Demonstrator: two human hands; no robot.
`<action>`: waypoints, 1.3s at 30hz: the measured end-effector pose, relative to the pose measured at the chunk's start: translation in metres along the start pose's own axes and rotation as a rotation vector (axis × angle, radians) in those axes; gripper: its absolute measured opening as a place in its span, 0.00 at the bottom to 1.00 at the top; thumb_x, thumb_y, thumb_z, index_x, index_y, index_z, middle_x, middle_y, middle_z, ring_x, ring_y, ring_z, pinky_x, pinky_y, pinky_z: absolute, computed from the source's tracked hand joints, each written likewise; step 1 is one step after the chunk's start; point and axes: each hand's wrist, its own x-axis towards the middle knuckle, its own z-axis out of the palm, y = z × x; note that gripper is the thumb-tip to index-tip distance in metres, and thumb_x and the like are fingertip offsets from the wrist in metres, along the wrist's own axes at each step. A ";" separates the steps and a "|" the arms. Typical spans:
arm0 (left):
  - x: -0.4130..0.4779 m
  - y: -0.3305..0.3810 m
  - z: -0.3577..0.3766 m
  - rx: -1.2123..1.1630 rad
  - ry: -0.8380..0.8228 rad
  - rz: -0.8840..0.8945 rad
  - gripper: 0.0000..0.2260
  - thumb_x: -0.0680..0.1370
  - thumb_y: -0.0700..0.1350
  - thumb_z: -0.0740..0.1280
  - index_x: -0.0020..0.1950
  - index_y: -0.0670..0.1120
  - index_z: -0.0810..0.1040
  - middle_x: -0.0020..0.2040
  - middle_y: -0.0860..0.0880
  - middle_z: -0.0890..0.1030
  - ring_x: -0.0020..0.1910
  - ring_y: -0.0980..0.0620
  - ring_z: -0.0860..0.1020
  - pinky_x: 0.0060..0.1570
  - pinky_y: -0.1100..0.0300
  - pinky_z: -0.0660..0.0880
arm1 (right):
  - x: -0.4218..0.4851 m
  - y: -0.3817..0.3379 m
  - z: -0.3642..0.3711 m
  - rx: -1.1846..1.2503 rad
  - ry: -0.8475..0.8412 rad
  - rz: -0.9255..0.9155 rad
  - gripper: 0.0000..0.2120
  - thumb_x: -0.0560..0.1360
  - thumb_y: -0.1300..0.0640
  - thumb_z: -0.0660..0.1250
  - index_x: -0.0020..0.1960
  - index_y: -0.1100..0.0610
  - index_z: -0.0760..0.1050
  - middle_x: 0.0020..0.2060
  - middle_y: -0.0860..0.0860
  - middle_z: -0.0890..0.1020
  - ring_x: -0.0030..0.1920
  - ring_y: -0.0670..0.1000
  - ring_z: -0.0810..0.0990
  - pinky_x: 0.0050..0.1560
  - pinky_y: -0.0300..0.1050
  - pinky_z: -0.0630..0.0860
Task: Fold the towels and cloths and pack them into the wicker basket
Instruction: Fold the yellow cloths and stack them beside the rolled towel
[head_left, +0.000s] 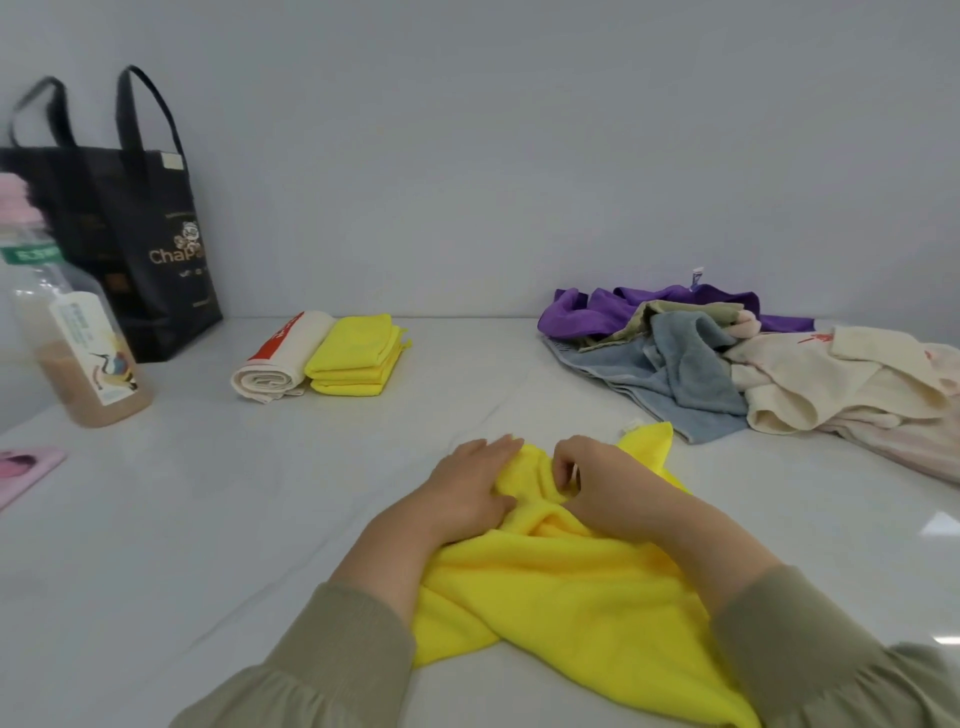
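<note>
Two items lie folded: cream towel (275, 364) and yellow stack (356, 358); our left hand (470, 488) presses flat, our right hand (597, 483) pinches the yellow cloth (561, 587) before us; the heap (727, 358) awaits folding; we see no basket.

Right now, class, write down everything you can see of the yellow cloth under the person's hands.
The yellow cloth is bright and fuzzy, like microfibre. It lies unfolded and rumpled on the pale table, bunched at its middle, one corner with a small pale tag pointing away from the person. The left hand rests flat on the bunched part; the right hand pinches a fold.
</note>
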 end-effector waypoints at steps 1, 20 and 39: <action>0.001 0.001 0.001 -0.018 -0.008 -0.002 0.32 0.78 0.46 0.65 0.78 0.55 0.53 0.77 0.48 0.57 0.76 0.49 0.54 0.74 0.53 0.54 | 0.001 0.001 0.002 -0.002 0.017 0.017 0.11 0.70 0.53 0.72 0.46 0.49 0.70 0.46 0.47 0.73 0.43 0.46 0.72 0.41 0.35 0.69; 0.004 -0.009 -0.008 -0.234 0.642 -0.203 0.05 0.76 0.44 0.67 0.41 0.45 0.77 0.41 0.48 0.76 0.45 0.47 0.74 0.42 0.57 0.68 | 0.009 0.014 -0.007 -0.428 0.326 0.239 0.03 0.73 0.56 0.64 0.45 0.54 0.74 0.37 0.48 0.74 0.51 0.54 0.72 0.55 0.49 0.63; -0.005 0.035 -0.040 -0.821 0.717 -0.302 0.10 0.78 0.46 0.66 0.38 0.44 0.72 0.36 0.47 0.73 0.39 0.47 0.71 0.41 0.57 0.66 | -0.002 0.001 -0.045 0.547 0.646 0.436 0.10 0.75 0.66 0.62 0.52 0.58 0.78 0.44 0.50 0.77 0.44 0.50 0.74 0.37 0.40 0.69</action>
